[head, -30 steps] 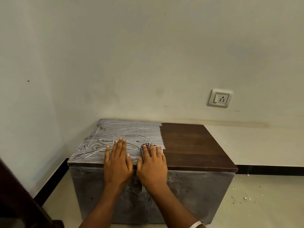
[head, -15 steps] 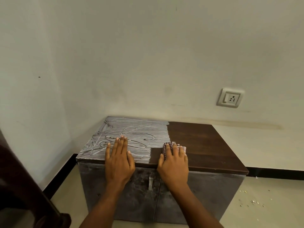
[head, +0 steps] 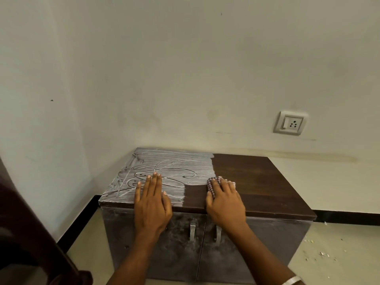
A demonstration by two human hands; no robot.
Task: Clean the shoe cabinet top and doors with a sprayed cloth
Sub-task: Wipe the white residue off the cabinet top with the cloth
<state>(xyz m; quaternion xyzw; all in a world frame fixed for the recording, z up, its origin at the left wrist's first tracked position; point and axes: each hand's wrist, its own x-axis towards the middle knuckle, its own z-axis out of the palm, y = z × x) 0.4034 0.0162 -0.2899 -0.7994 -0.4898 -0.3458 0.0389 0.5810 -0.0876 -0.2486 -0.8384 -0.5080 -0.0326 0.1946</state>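
Note:
A low shoe cabinet stands in the room's corner. Its top (head: 257, 182) is dark brown wood on the right and coated in streaky white dust on the left. My right hand (head: 225, 200) presses a checked cloth (head: 211, 183) flat on the top near the front edge, at the border of the wiped strip. My left hand (head: 152, 200) lies flat, fingers together, on the dusty left half. The two grey dusty doors (head: 176, 247) are closed, each with a metal handle (head: 192, 231).
Walls close in behind and to the left of the cabinet. A wall socket (head: 290, 122) sits at the right. Small debris (head: 320, 254) litters the tiled floor to the right. A dark wooden piece (head: 30, 243) fills the lower left corner.
My right hand has slid the cloth rightward along the front edge, leaving a clean brown strip in the dust. My left hand has stayed flat in place.

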